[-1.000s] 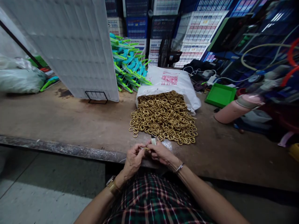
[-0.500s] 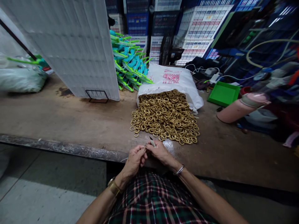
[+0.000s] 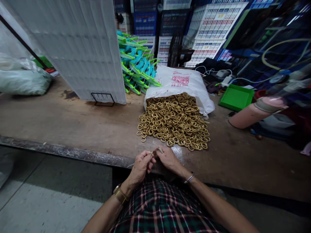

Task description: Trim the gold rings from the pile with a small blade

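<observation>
In front of the table edge my left hand [image 3: 142,163] is closed in a pinch on a small gold-coloured ring [image 3: 152,153], mostly hidden by the fingertips. My right hand [image 3: 168,158] is closed around a small knife [image 3: 160,150] with a pale handle, its tip hard to make out now. The fingertips of both hands are close together. Just beyond them, a heap of gold-coloured rings [image 3: 175,121] spills from the mouth of a white sack [image 3: 196,79] with red print.
A white panel [image 3: 85,48] stands at the left on a black wire stand [image 3: 103,98]. Green and turquoise pieces [image 3: 139,68] are stacked behind it. To the right are a green tray [image 3: 236,97] and a pink bottle [image 3: 255,113]. Crates [image 3: 213,22] rise at the back.
The knife in my right hand has turned, and its dark tip no longer shows clearly. My fingertips have moved slightly apart, and the whole view has shifted a little.
</observation>
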Tool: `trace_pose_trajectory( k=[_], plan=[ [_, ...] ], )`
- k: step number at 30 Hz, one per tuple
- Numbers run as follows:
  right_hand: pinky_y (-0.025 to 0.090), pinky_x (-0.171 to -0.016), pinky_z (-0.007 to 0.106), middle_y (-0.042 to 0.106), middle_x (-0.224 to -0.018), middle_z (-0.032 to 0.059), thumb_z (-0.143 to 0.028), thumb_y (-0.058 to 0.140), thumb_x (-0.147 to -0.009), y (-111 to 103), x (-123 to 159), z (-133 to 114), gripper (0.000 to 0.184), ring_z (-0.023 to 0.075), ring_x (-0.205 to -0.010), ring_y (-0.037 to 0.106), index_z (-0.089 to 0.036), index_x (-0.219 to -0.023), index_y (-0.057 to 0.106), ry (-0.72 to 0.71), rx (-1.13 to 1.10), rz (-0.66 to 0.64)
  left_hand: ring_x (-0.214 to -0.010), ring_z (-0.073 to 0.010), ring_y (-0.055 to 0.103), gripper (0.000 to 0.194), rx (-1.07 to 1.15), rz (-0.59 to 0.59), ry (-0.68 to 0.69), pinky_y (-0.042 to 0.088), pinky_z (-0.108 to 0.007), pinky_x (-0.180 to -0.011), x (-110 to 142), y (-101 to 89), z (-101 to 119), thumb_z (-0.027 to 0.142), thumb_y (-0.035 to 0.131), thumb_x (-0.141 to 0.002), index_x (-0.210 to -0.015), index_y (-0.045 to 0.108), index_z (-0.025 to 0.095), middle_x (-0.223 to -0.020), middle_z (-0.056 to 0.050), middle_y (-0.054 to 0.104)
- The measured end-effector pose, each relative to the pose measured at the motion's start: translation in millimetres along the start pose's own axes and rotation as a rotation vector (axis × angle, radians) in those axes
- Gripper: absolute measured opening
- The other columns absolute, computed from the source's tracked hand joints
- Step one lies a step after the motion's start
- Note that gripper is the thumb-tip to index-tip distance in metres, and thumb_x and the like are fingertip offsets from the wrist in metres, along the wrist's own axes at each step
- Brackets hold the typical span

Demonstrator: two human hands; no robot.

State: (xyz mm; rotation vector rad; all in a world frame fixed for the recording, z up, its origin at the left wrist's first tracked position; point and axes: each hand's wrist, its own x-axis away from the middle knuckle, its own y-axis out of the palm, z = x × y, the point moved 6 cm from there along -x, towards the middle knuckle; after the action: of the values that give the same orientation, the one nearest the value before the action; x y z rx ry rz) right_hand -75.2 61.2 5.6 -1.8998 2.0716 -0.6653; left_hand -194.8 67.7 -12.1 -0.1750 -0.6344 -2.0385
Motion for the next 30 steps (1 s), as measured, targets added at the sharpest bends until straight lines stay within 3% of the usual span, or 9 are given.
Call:
trace_pose_trajectory(
  k=[6, 11, 15, 19, 23, 27, 30],
  plan=[
    [0.026, -0.054, 0.023, 0.056, -0.063, 0.0009, -0.008, 0.042, -0.067, 10, 10, -9, 0.017, 0.0122, -0.056, 0.044, -0.019, -0.073, 0.054, -0.129, 0.441, -0.126, -0.04, -0.0036, 0.036, 0.03, -0.052, 0.019, 0.035, 0.028, -0.017, -0.037, -1, -2.9, 0, 0.045, 0.055, -0.076, -0.077, 0.051, 0.016, -0.062, 0.003, 0.054],
    [0.025, -0.055, 0.024, 0.061, -0.069, 0.0033, -0.009, 0.041, -0.069, 14, 10, -10, 0.021, 0.0131, -0.059, 0.048, -0.018, -0.08, 0.057, -0.165, 0.552, -0.139, -0.038, -0.0041, 0.035, 0.031, -0.165, 0.028, 0.055, 0.028, -0.017, -0.037, -3, -5.5, 1, 0.046, 0.051, -0.078, -0.074, 0.05, 0.016, -0.054, 0.005, 0.05],
    [0.024, -0.054, 0.025, 0.063, -0.072, 0.0049, -0.011, 0.041, -0.072, 16, 6, -5, 0.024, 0.014, -0.061, 0.051, -0.017, -0.088, 0.058, -0.103, 0.62, -0.159, -0.037, -0.0047, 0.035, 0.032, -0.213, 0.04, 0.071, 0.029, -0.017, -0.037, 2, -6.1, 3, 0.048, 0.049, -0.079, -0.073, 0.049, 0.017, -0.05, 0.006, 0.046],
    [0.024, -0.053, 0.026, 0.063, -0.072, 0.0062, -0.014, 0.042, -0.074, 12, -6, -2, 0.025, 0.0157, -0.063, 0.054, -0.016, -0.094, 0.058, -0.071, 0.676, -0.134, -0.037, -0.0052, 0.037, 0.033, -0.222, -0.066, 0.094, 0.03, -0.018, -0.038, 21, 8.1, 16, 0.048, 0.049, -0.08, -0.072, 0.051, 0.017, -0.047, 0.006, 0.044],
    [0.027, -0.055, 0.025, 0.063, -0.075, 0.0061, -0.013, 0.043, -0.074, 12, -24, -9, 0.023, 0.0166, -0.066, 0.056, -0.017, -0.092, 0.057, -0.095, 0.71, -0.093, -0.037, -0.0053, 0.038, 0.032, -0.034, -0.155, 0.056, 0.03, -0.018, -0.035, 30, 19.1, 26, 0.047, 0.054, -0.078, -0.072, 0.053, 0.016, -0.051, 0.003, 0.05],
    [0.034, -0.062, 0.026, 0.065, -0.089, 0.0088, -0.021, 0.044, -0.081, 20, -42, -22, 0.018, 0.0193, -0.078, 0.059, -0.018, -0.096, 0.054, -0.044, 0.699, 0.031, -0.046, -0.0052, 0.044, 0.033, 0.279, -0.047, -0.038, 0.032, -0.017, -0.036, 21, 5.1, 21, 0.045, 0.064, -0.07, -0.07, 0.05, 0.015, -0.074, -0.002, 0.061],
    [0.037, -0.065, 0.029, 0.064, -0.093, 0.012, -0.032, 0.043, -0.086, 29, -52, -24, 0.022, 0.0221, -0.081, 0.061, -0.017, -0.101, 0.051, 0.039, 0.742, 0.067, -0.049, -0.0058, 0.048, 0.03, 0.394, 0.06, -0.103, 0.033, -0.016, -0.039, 17, -9.8, 10, 0.038, 0.069, -0.067, -0.071, 0.051, 0.014, -0.075, -0.003, 0.063]
  ],
)
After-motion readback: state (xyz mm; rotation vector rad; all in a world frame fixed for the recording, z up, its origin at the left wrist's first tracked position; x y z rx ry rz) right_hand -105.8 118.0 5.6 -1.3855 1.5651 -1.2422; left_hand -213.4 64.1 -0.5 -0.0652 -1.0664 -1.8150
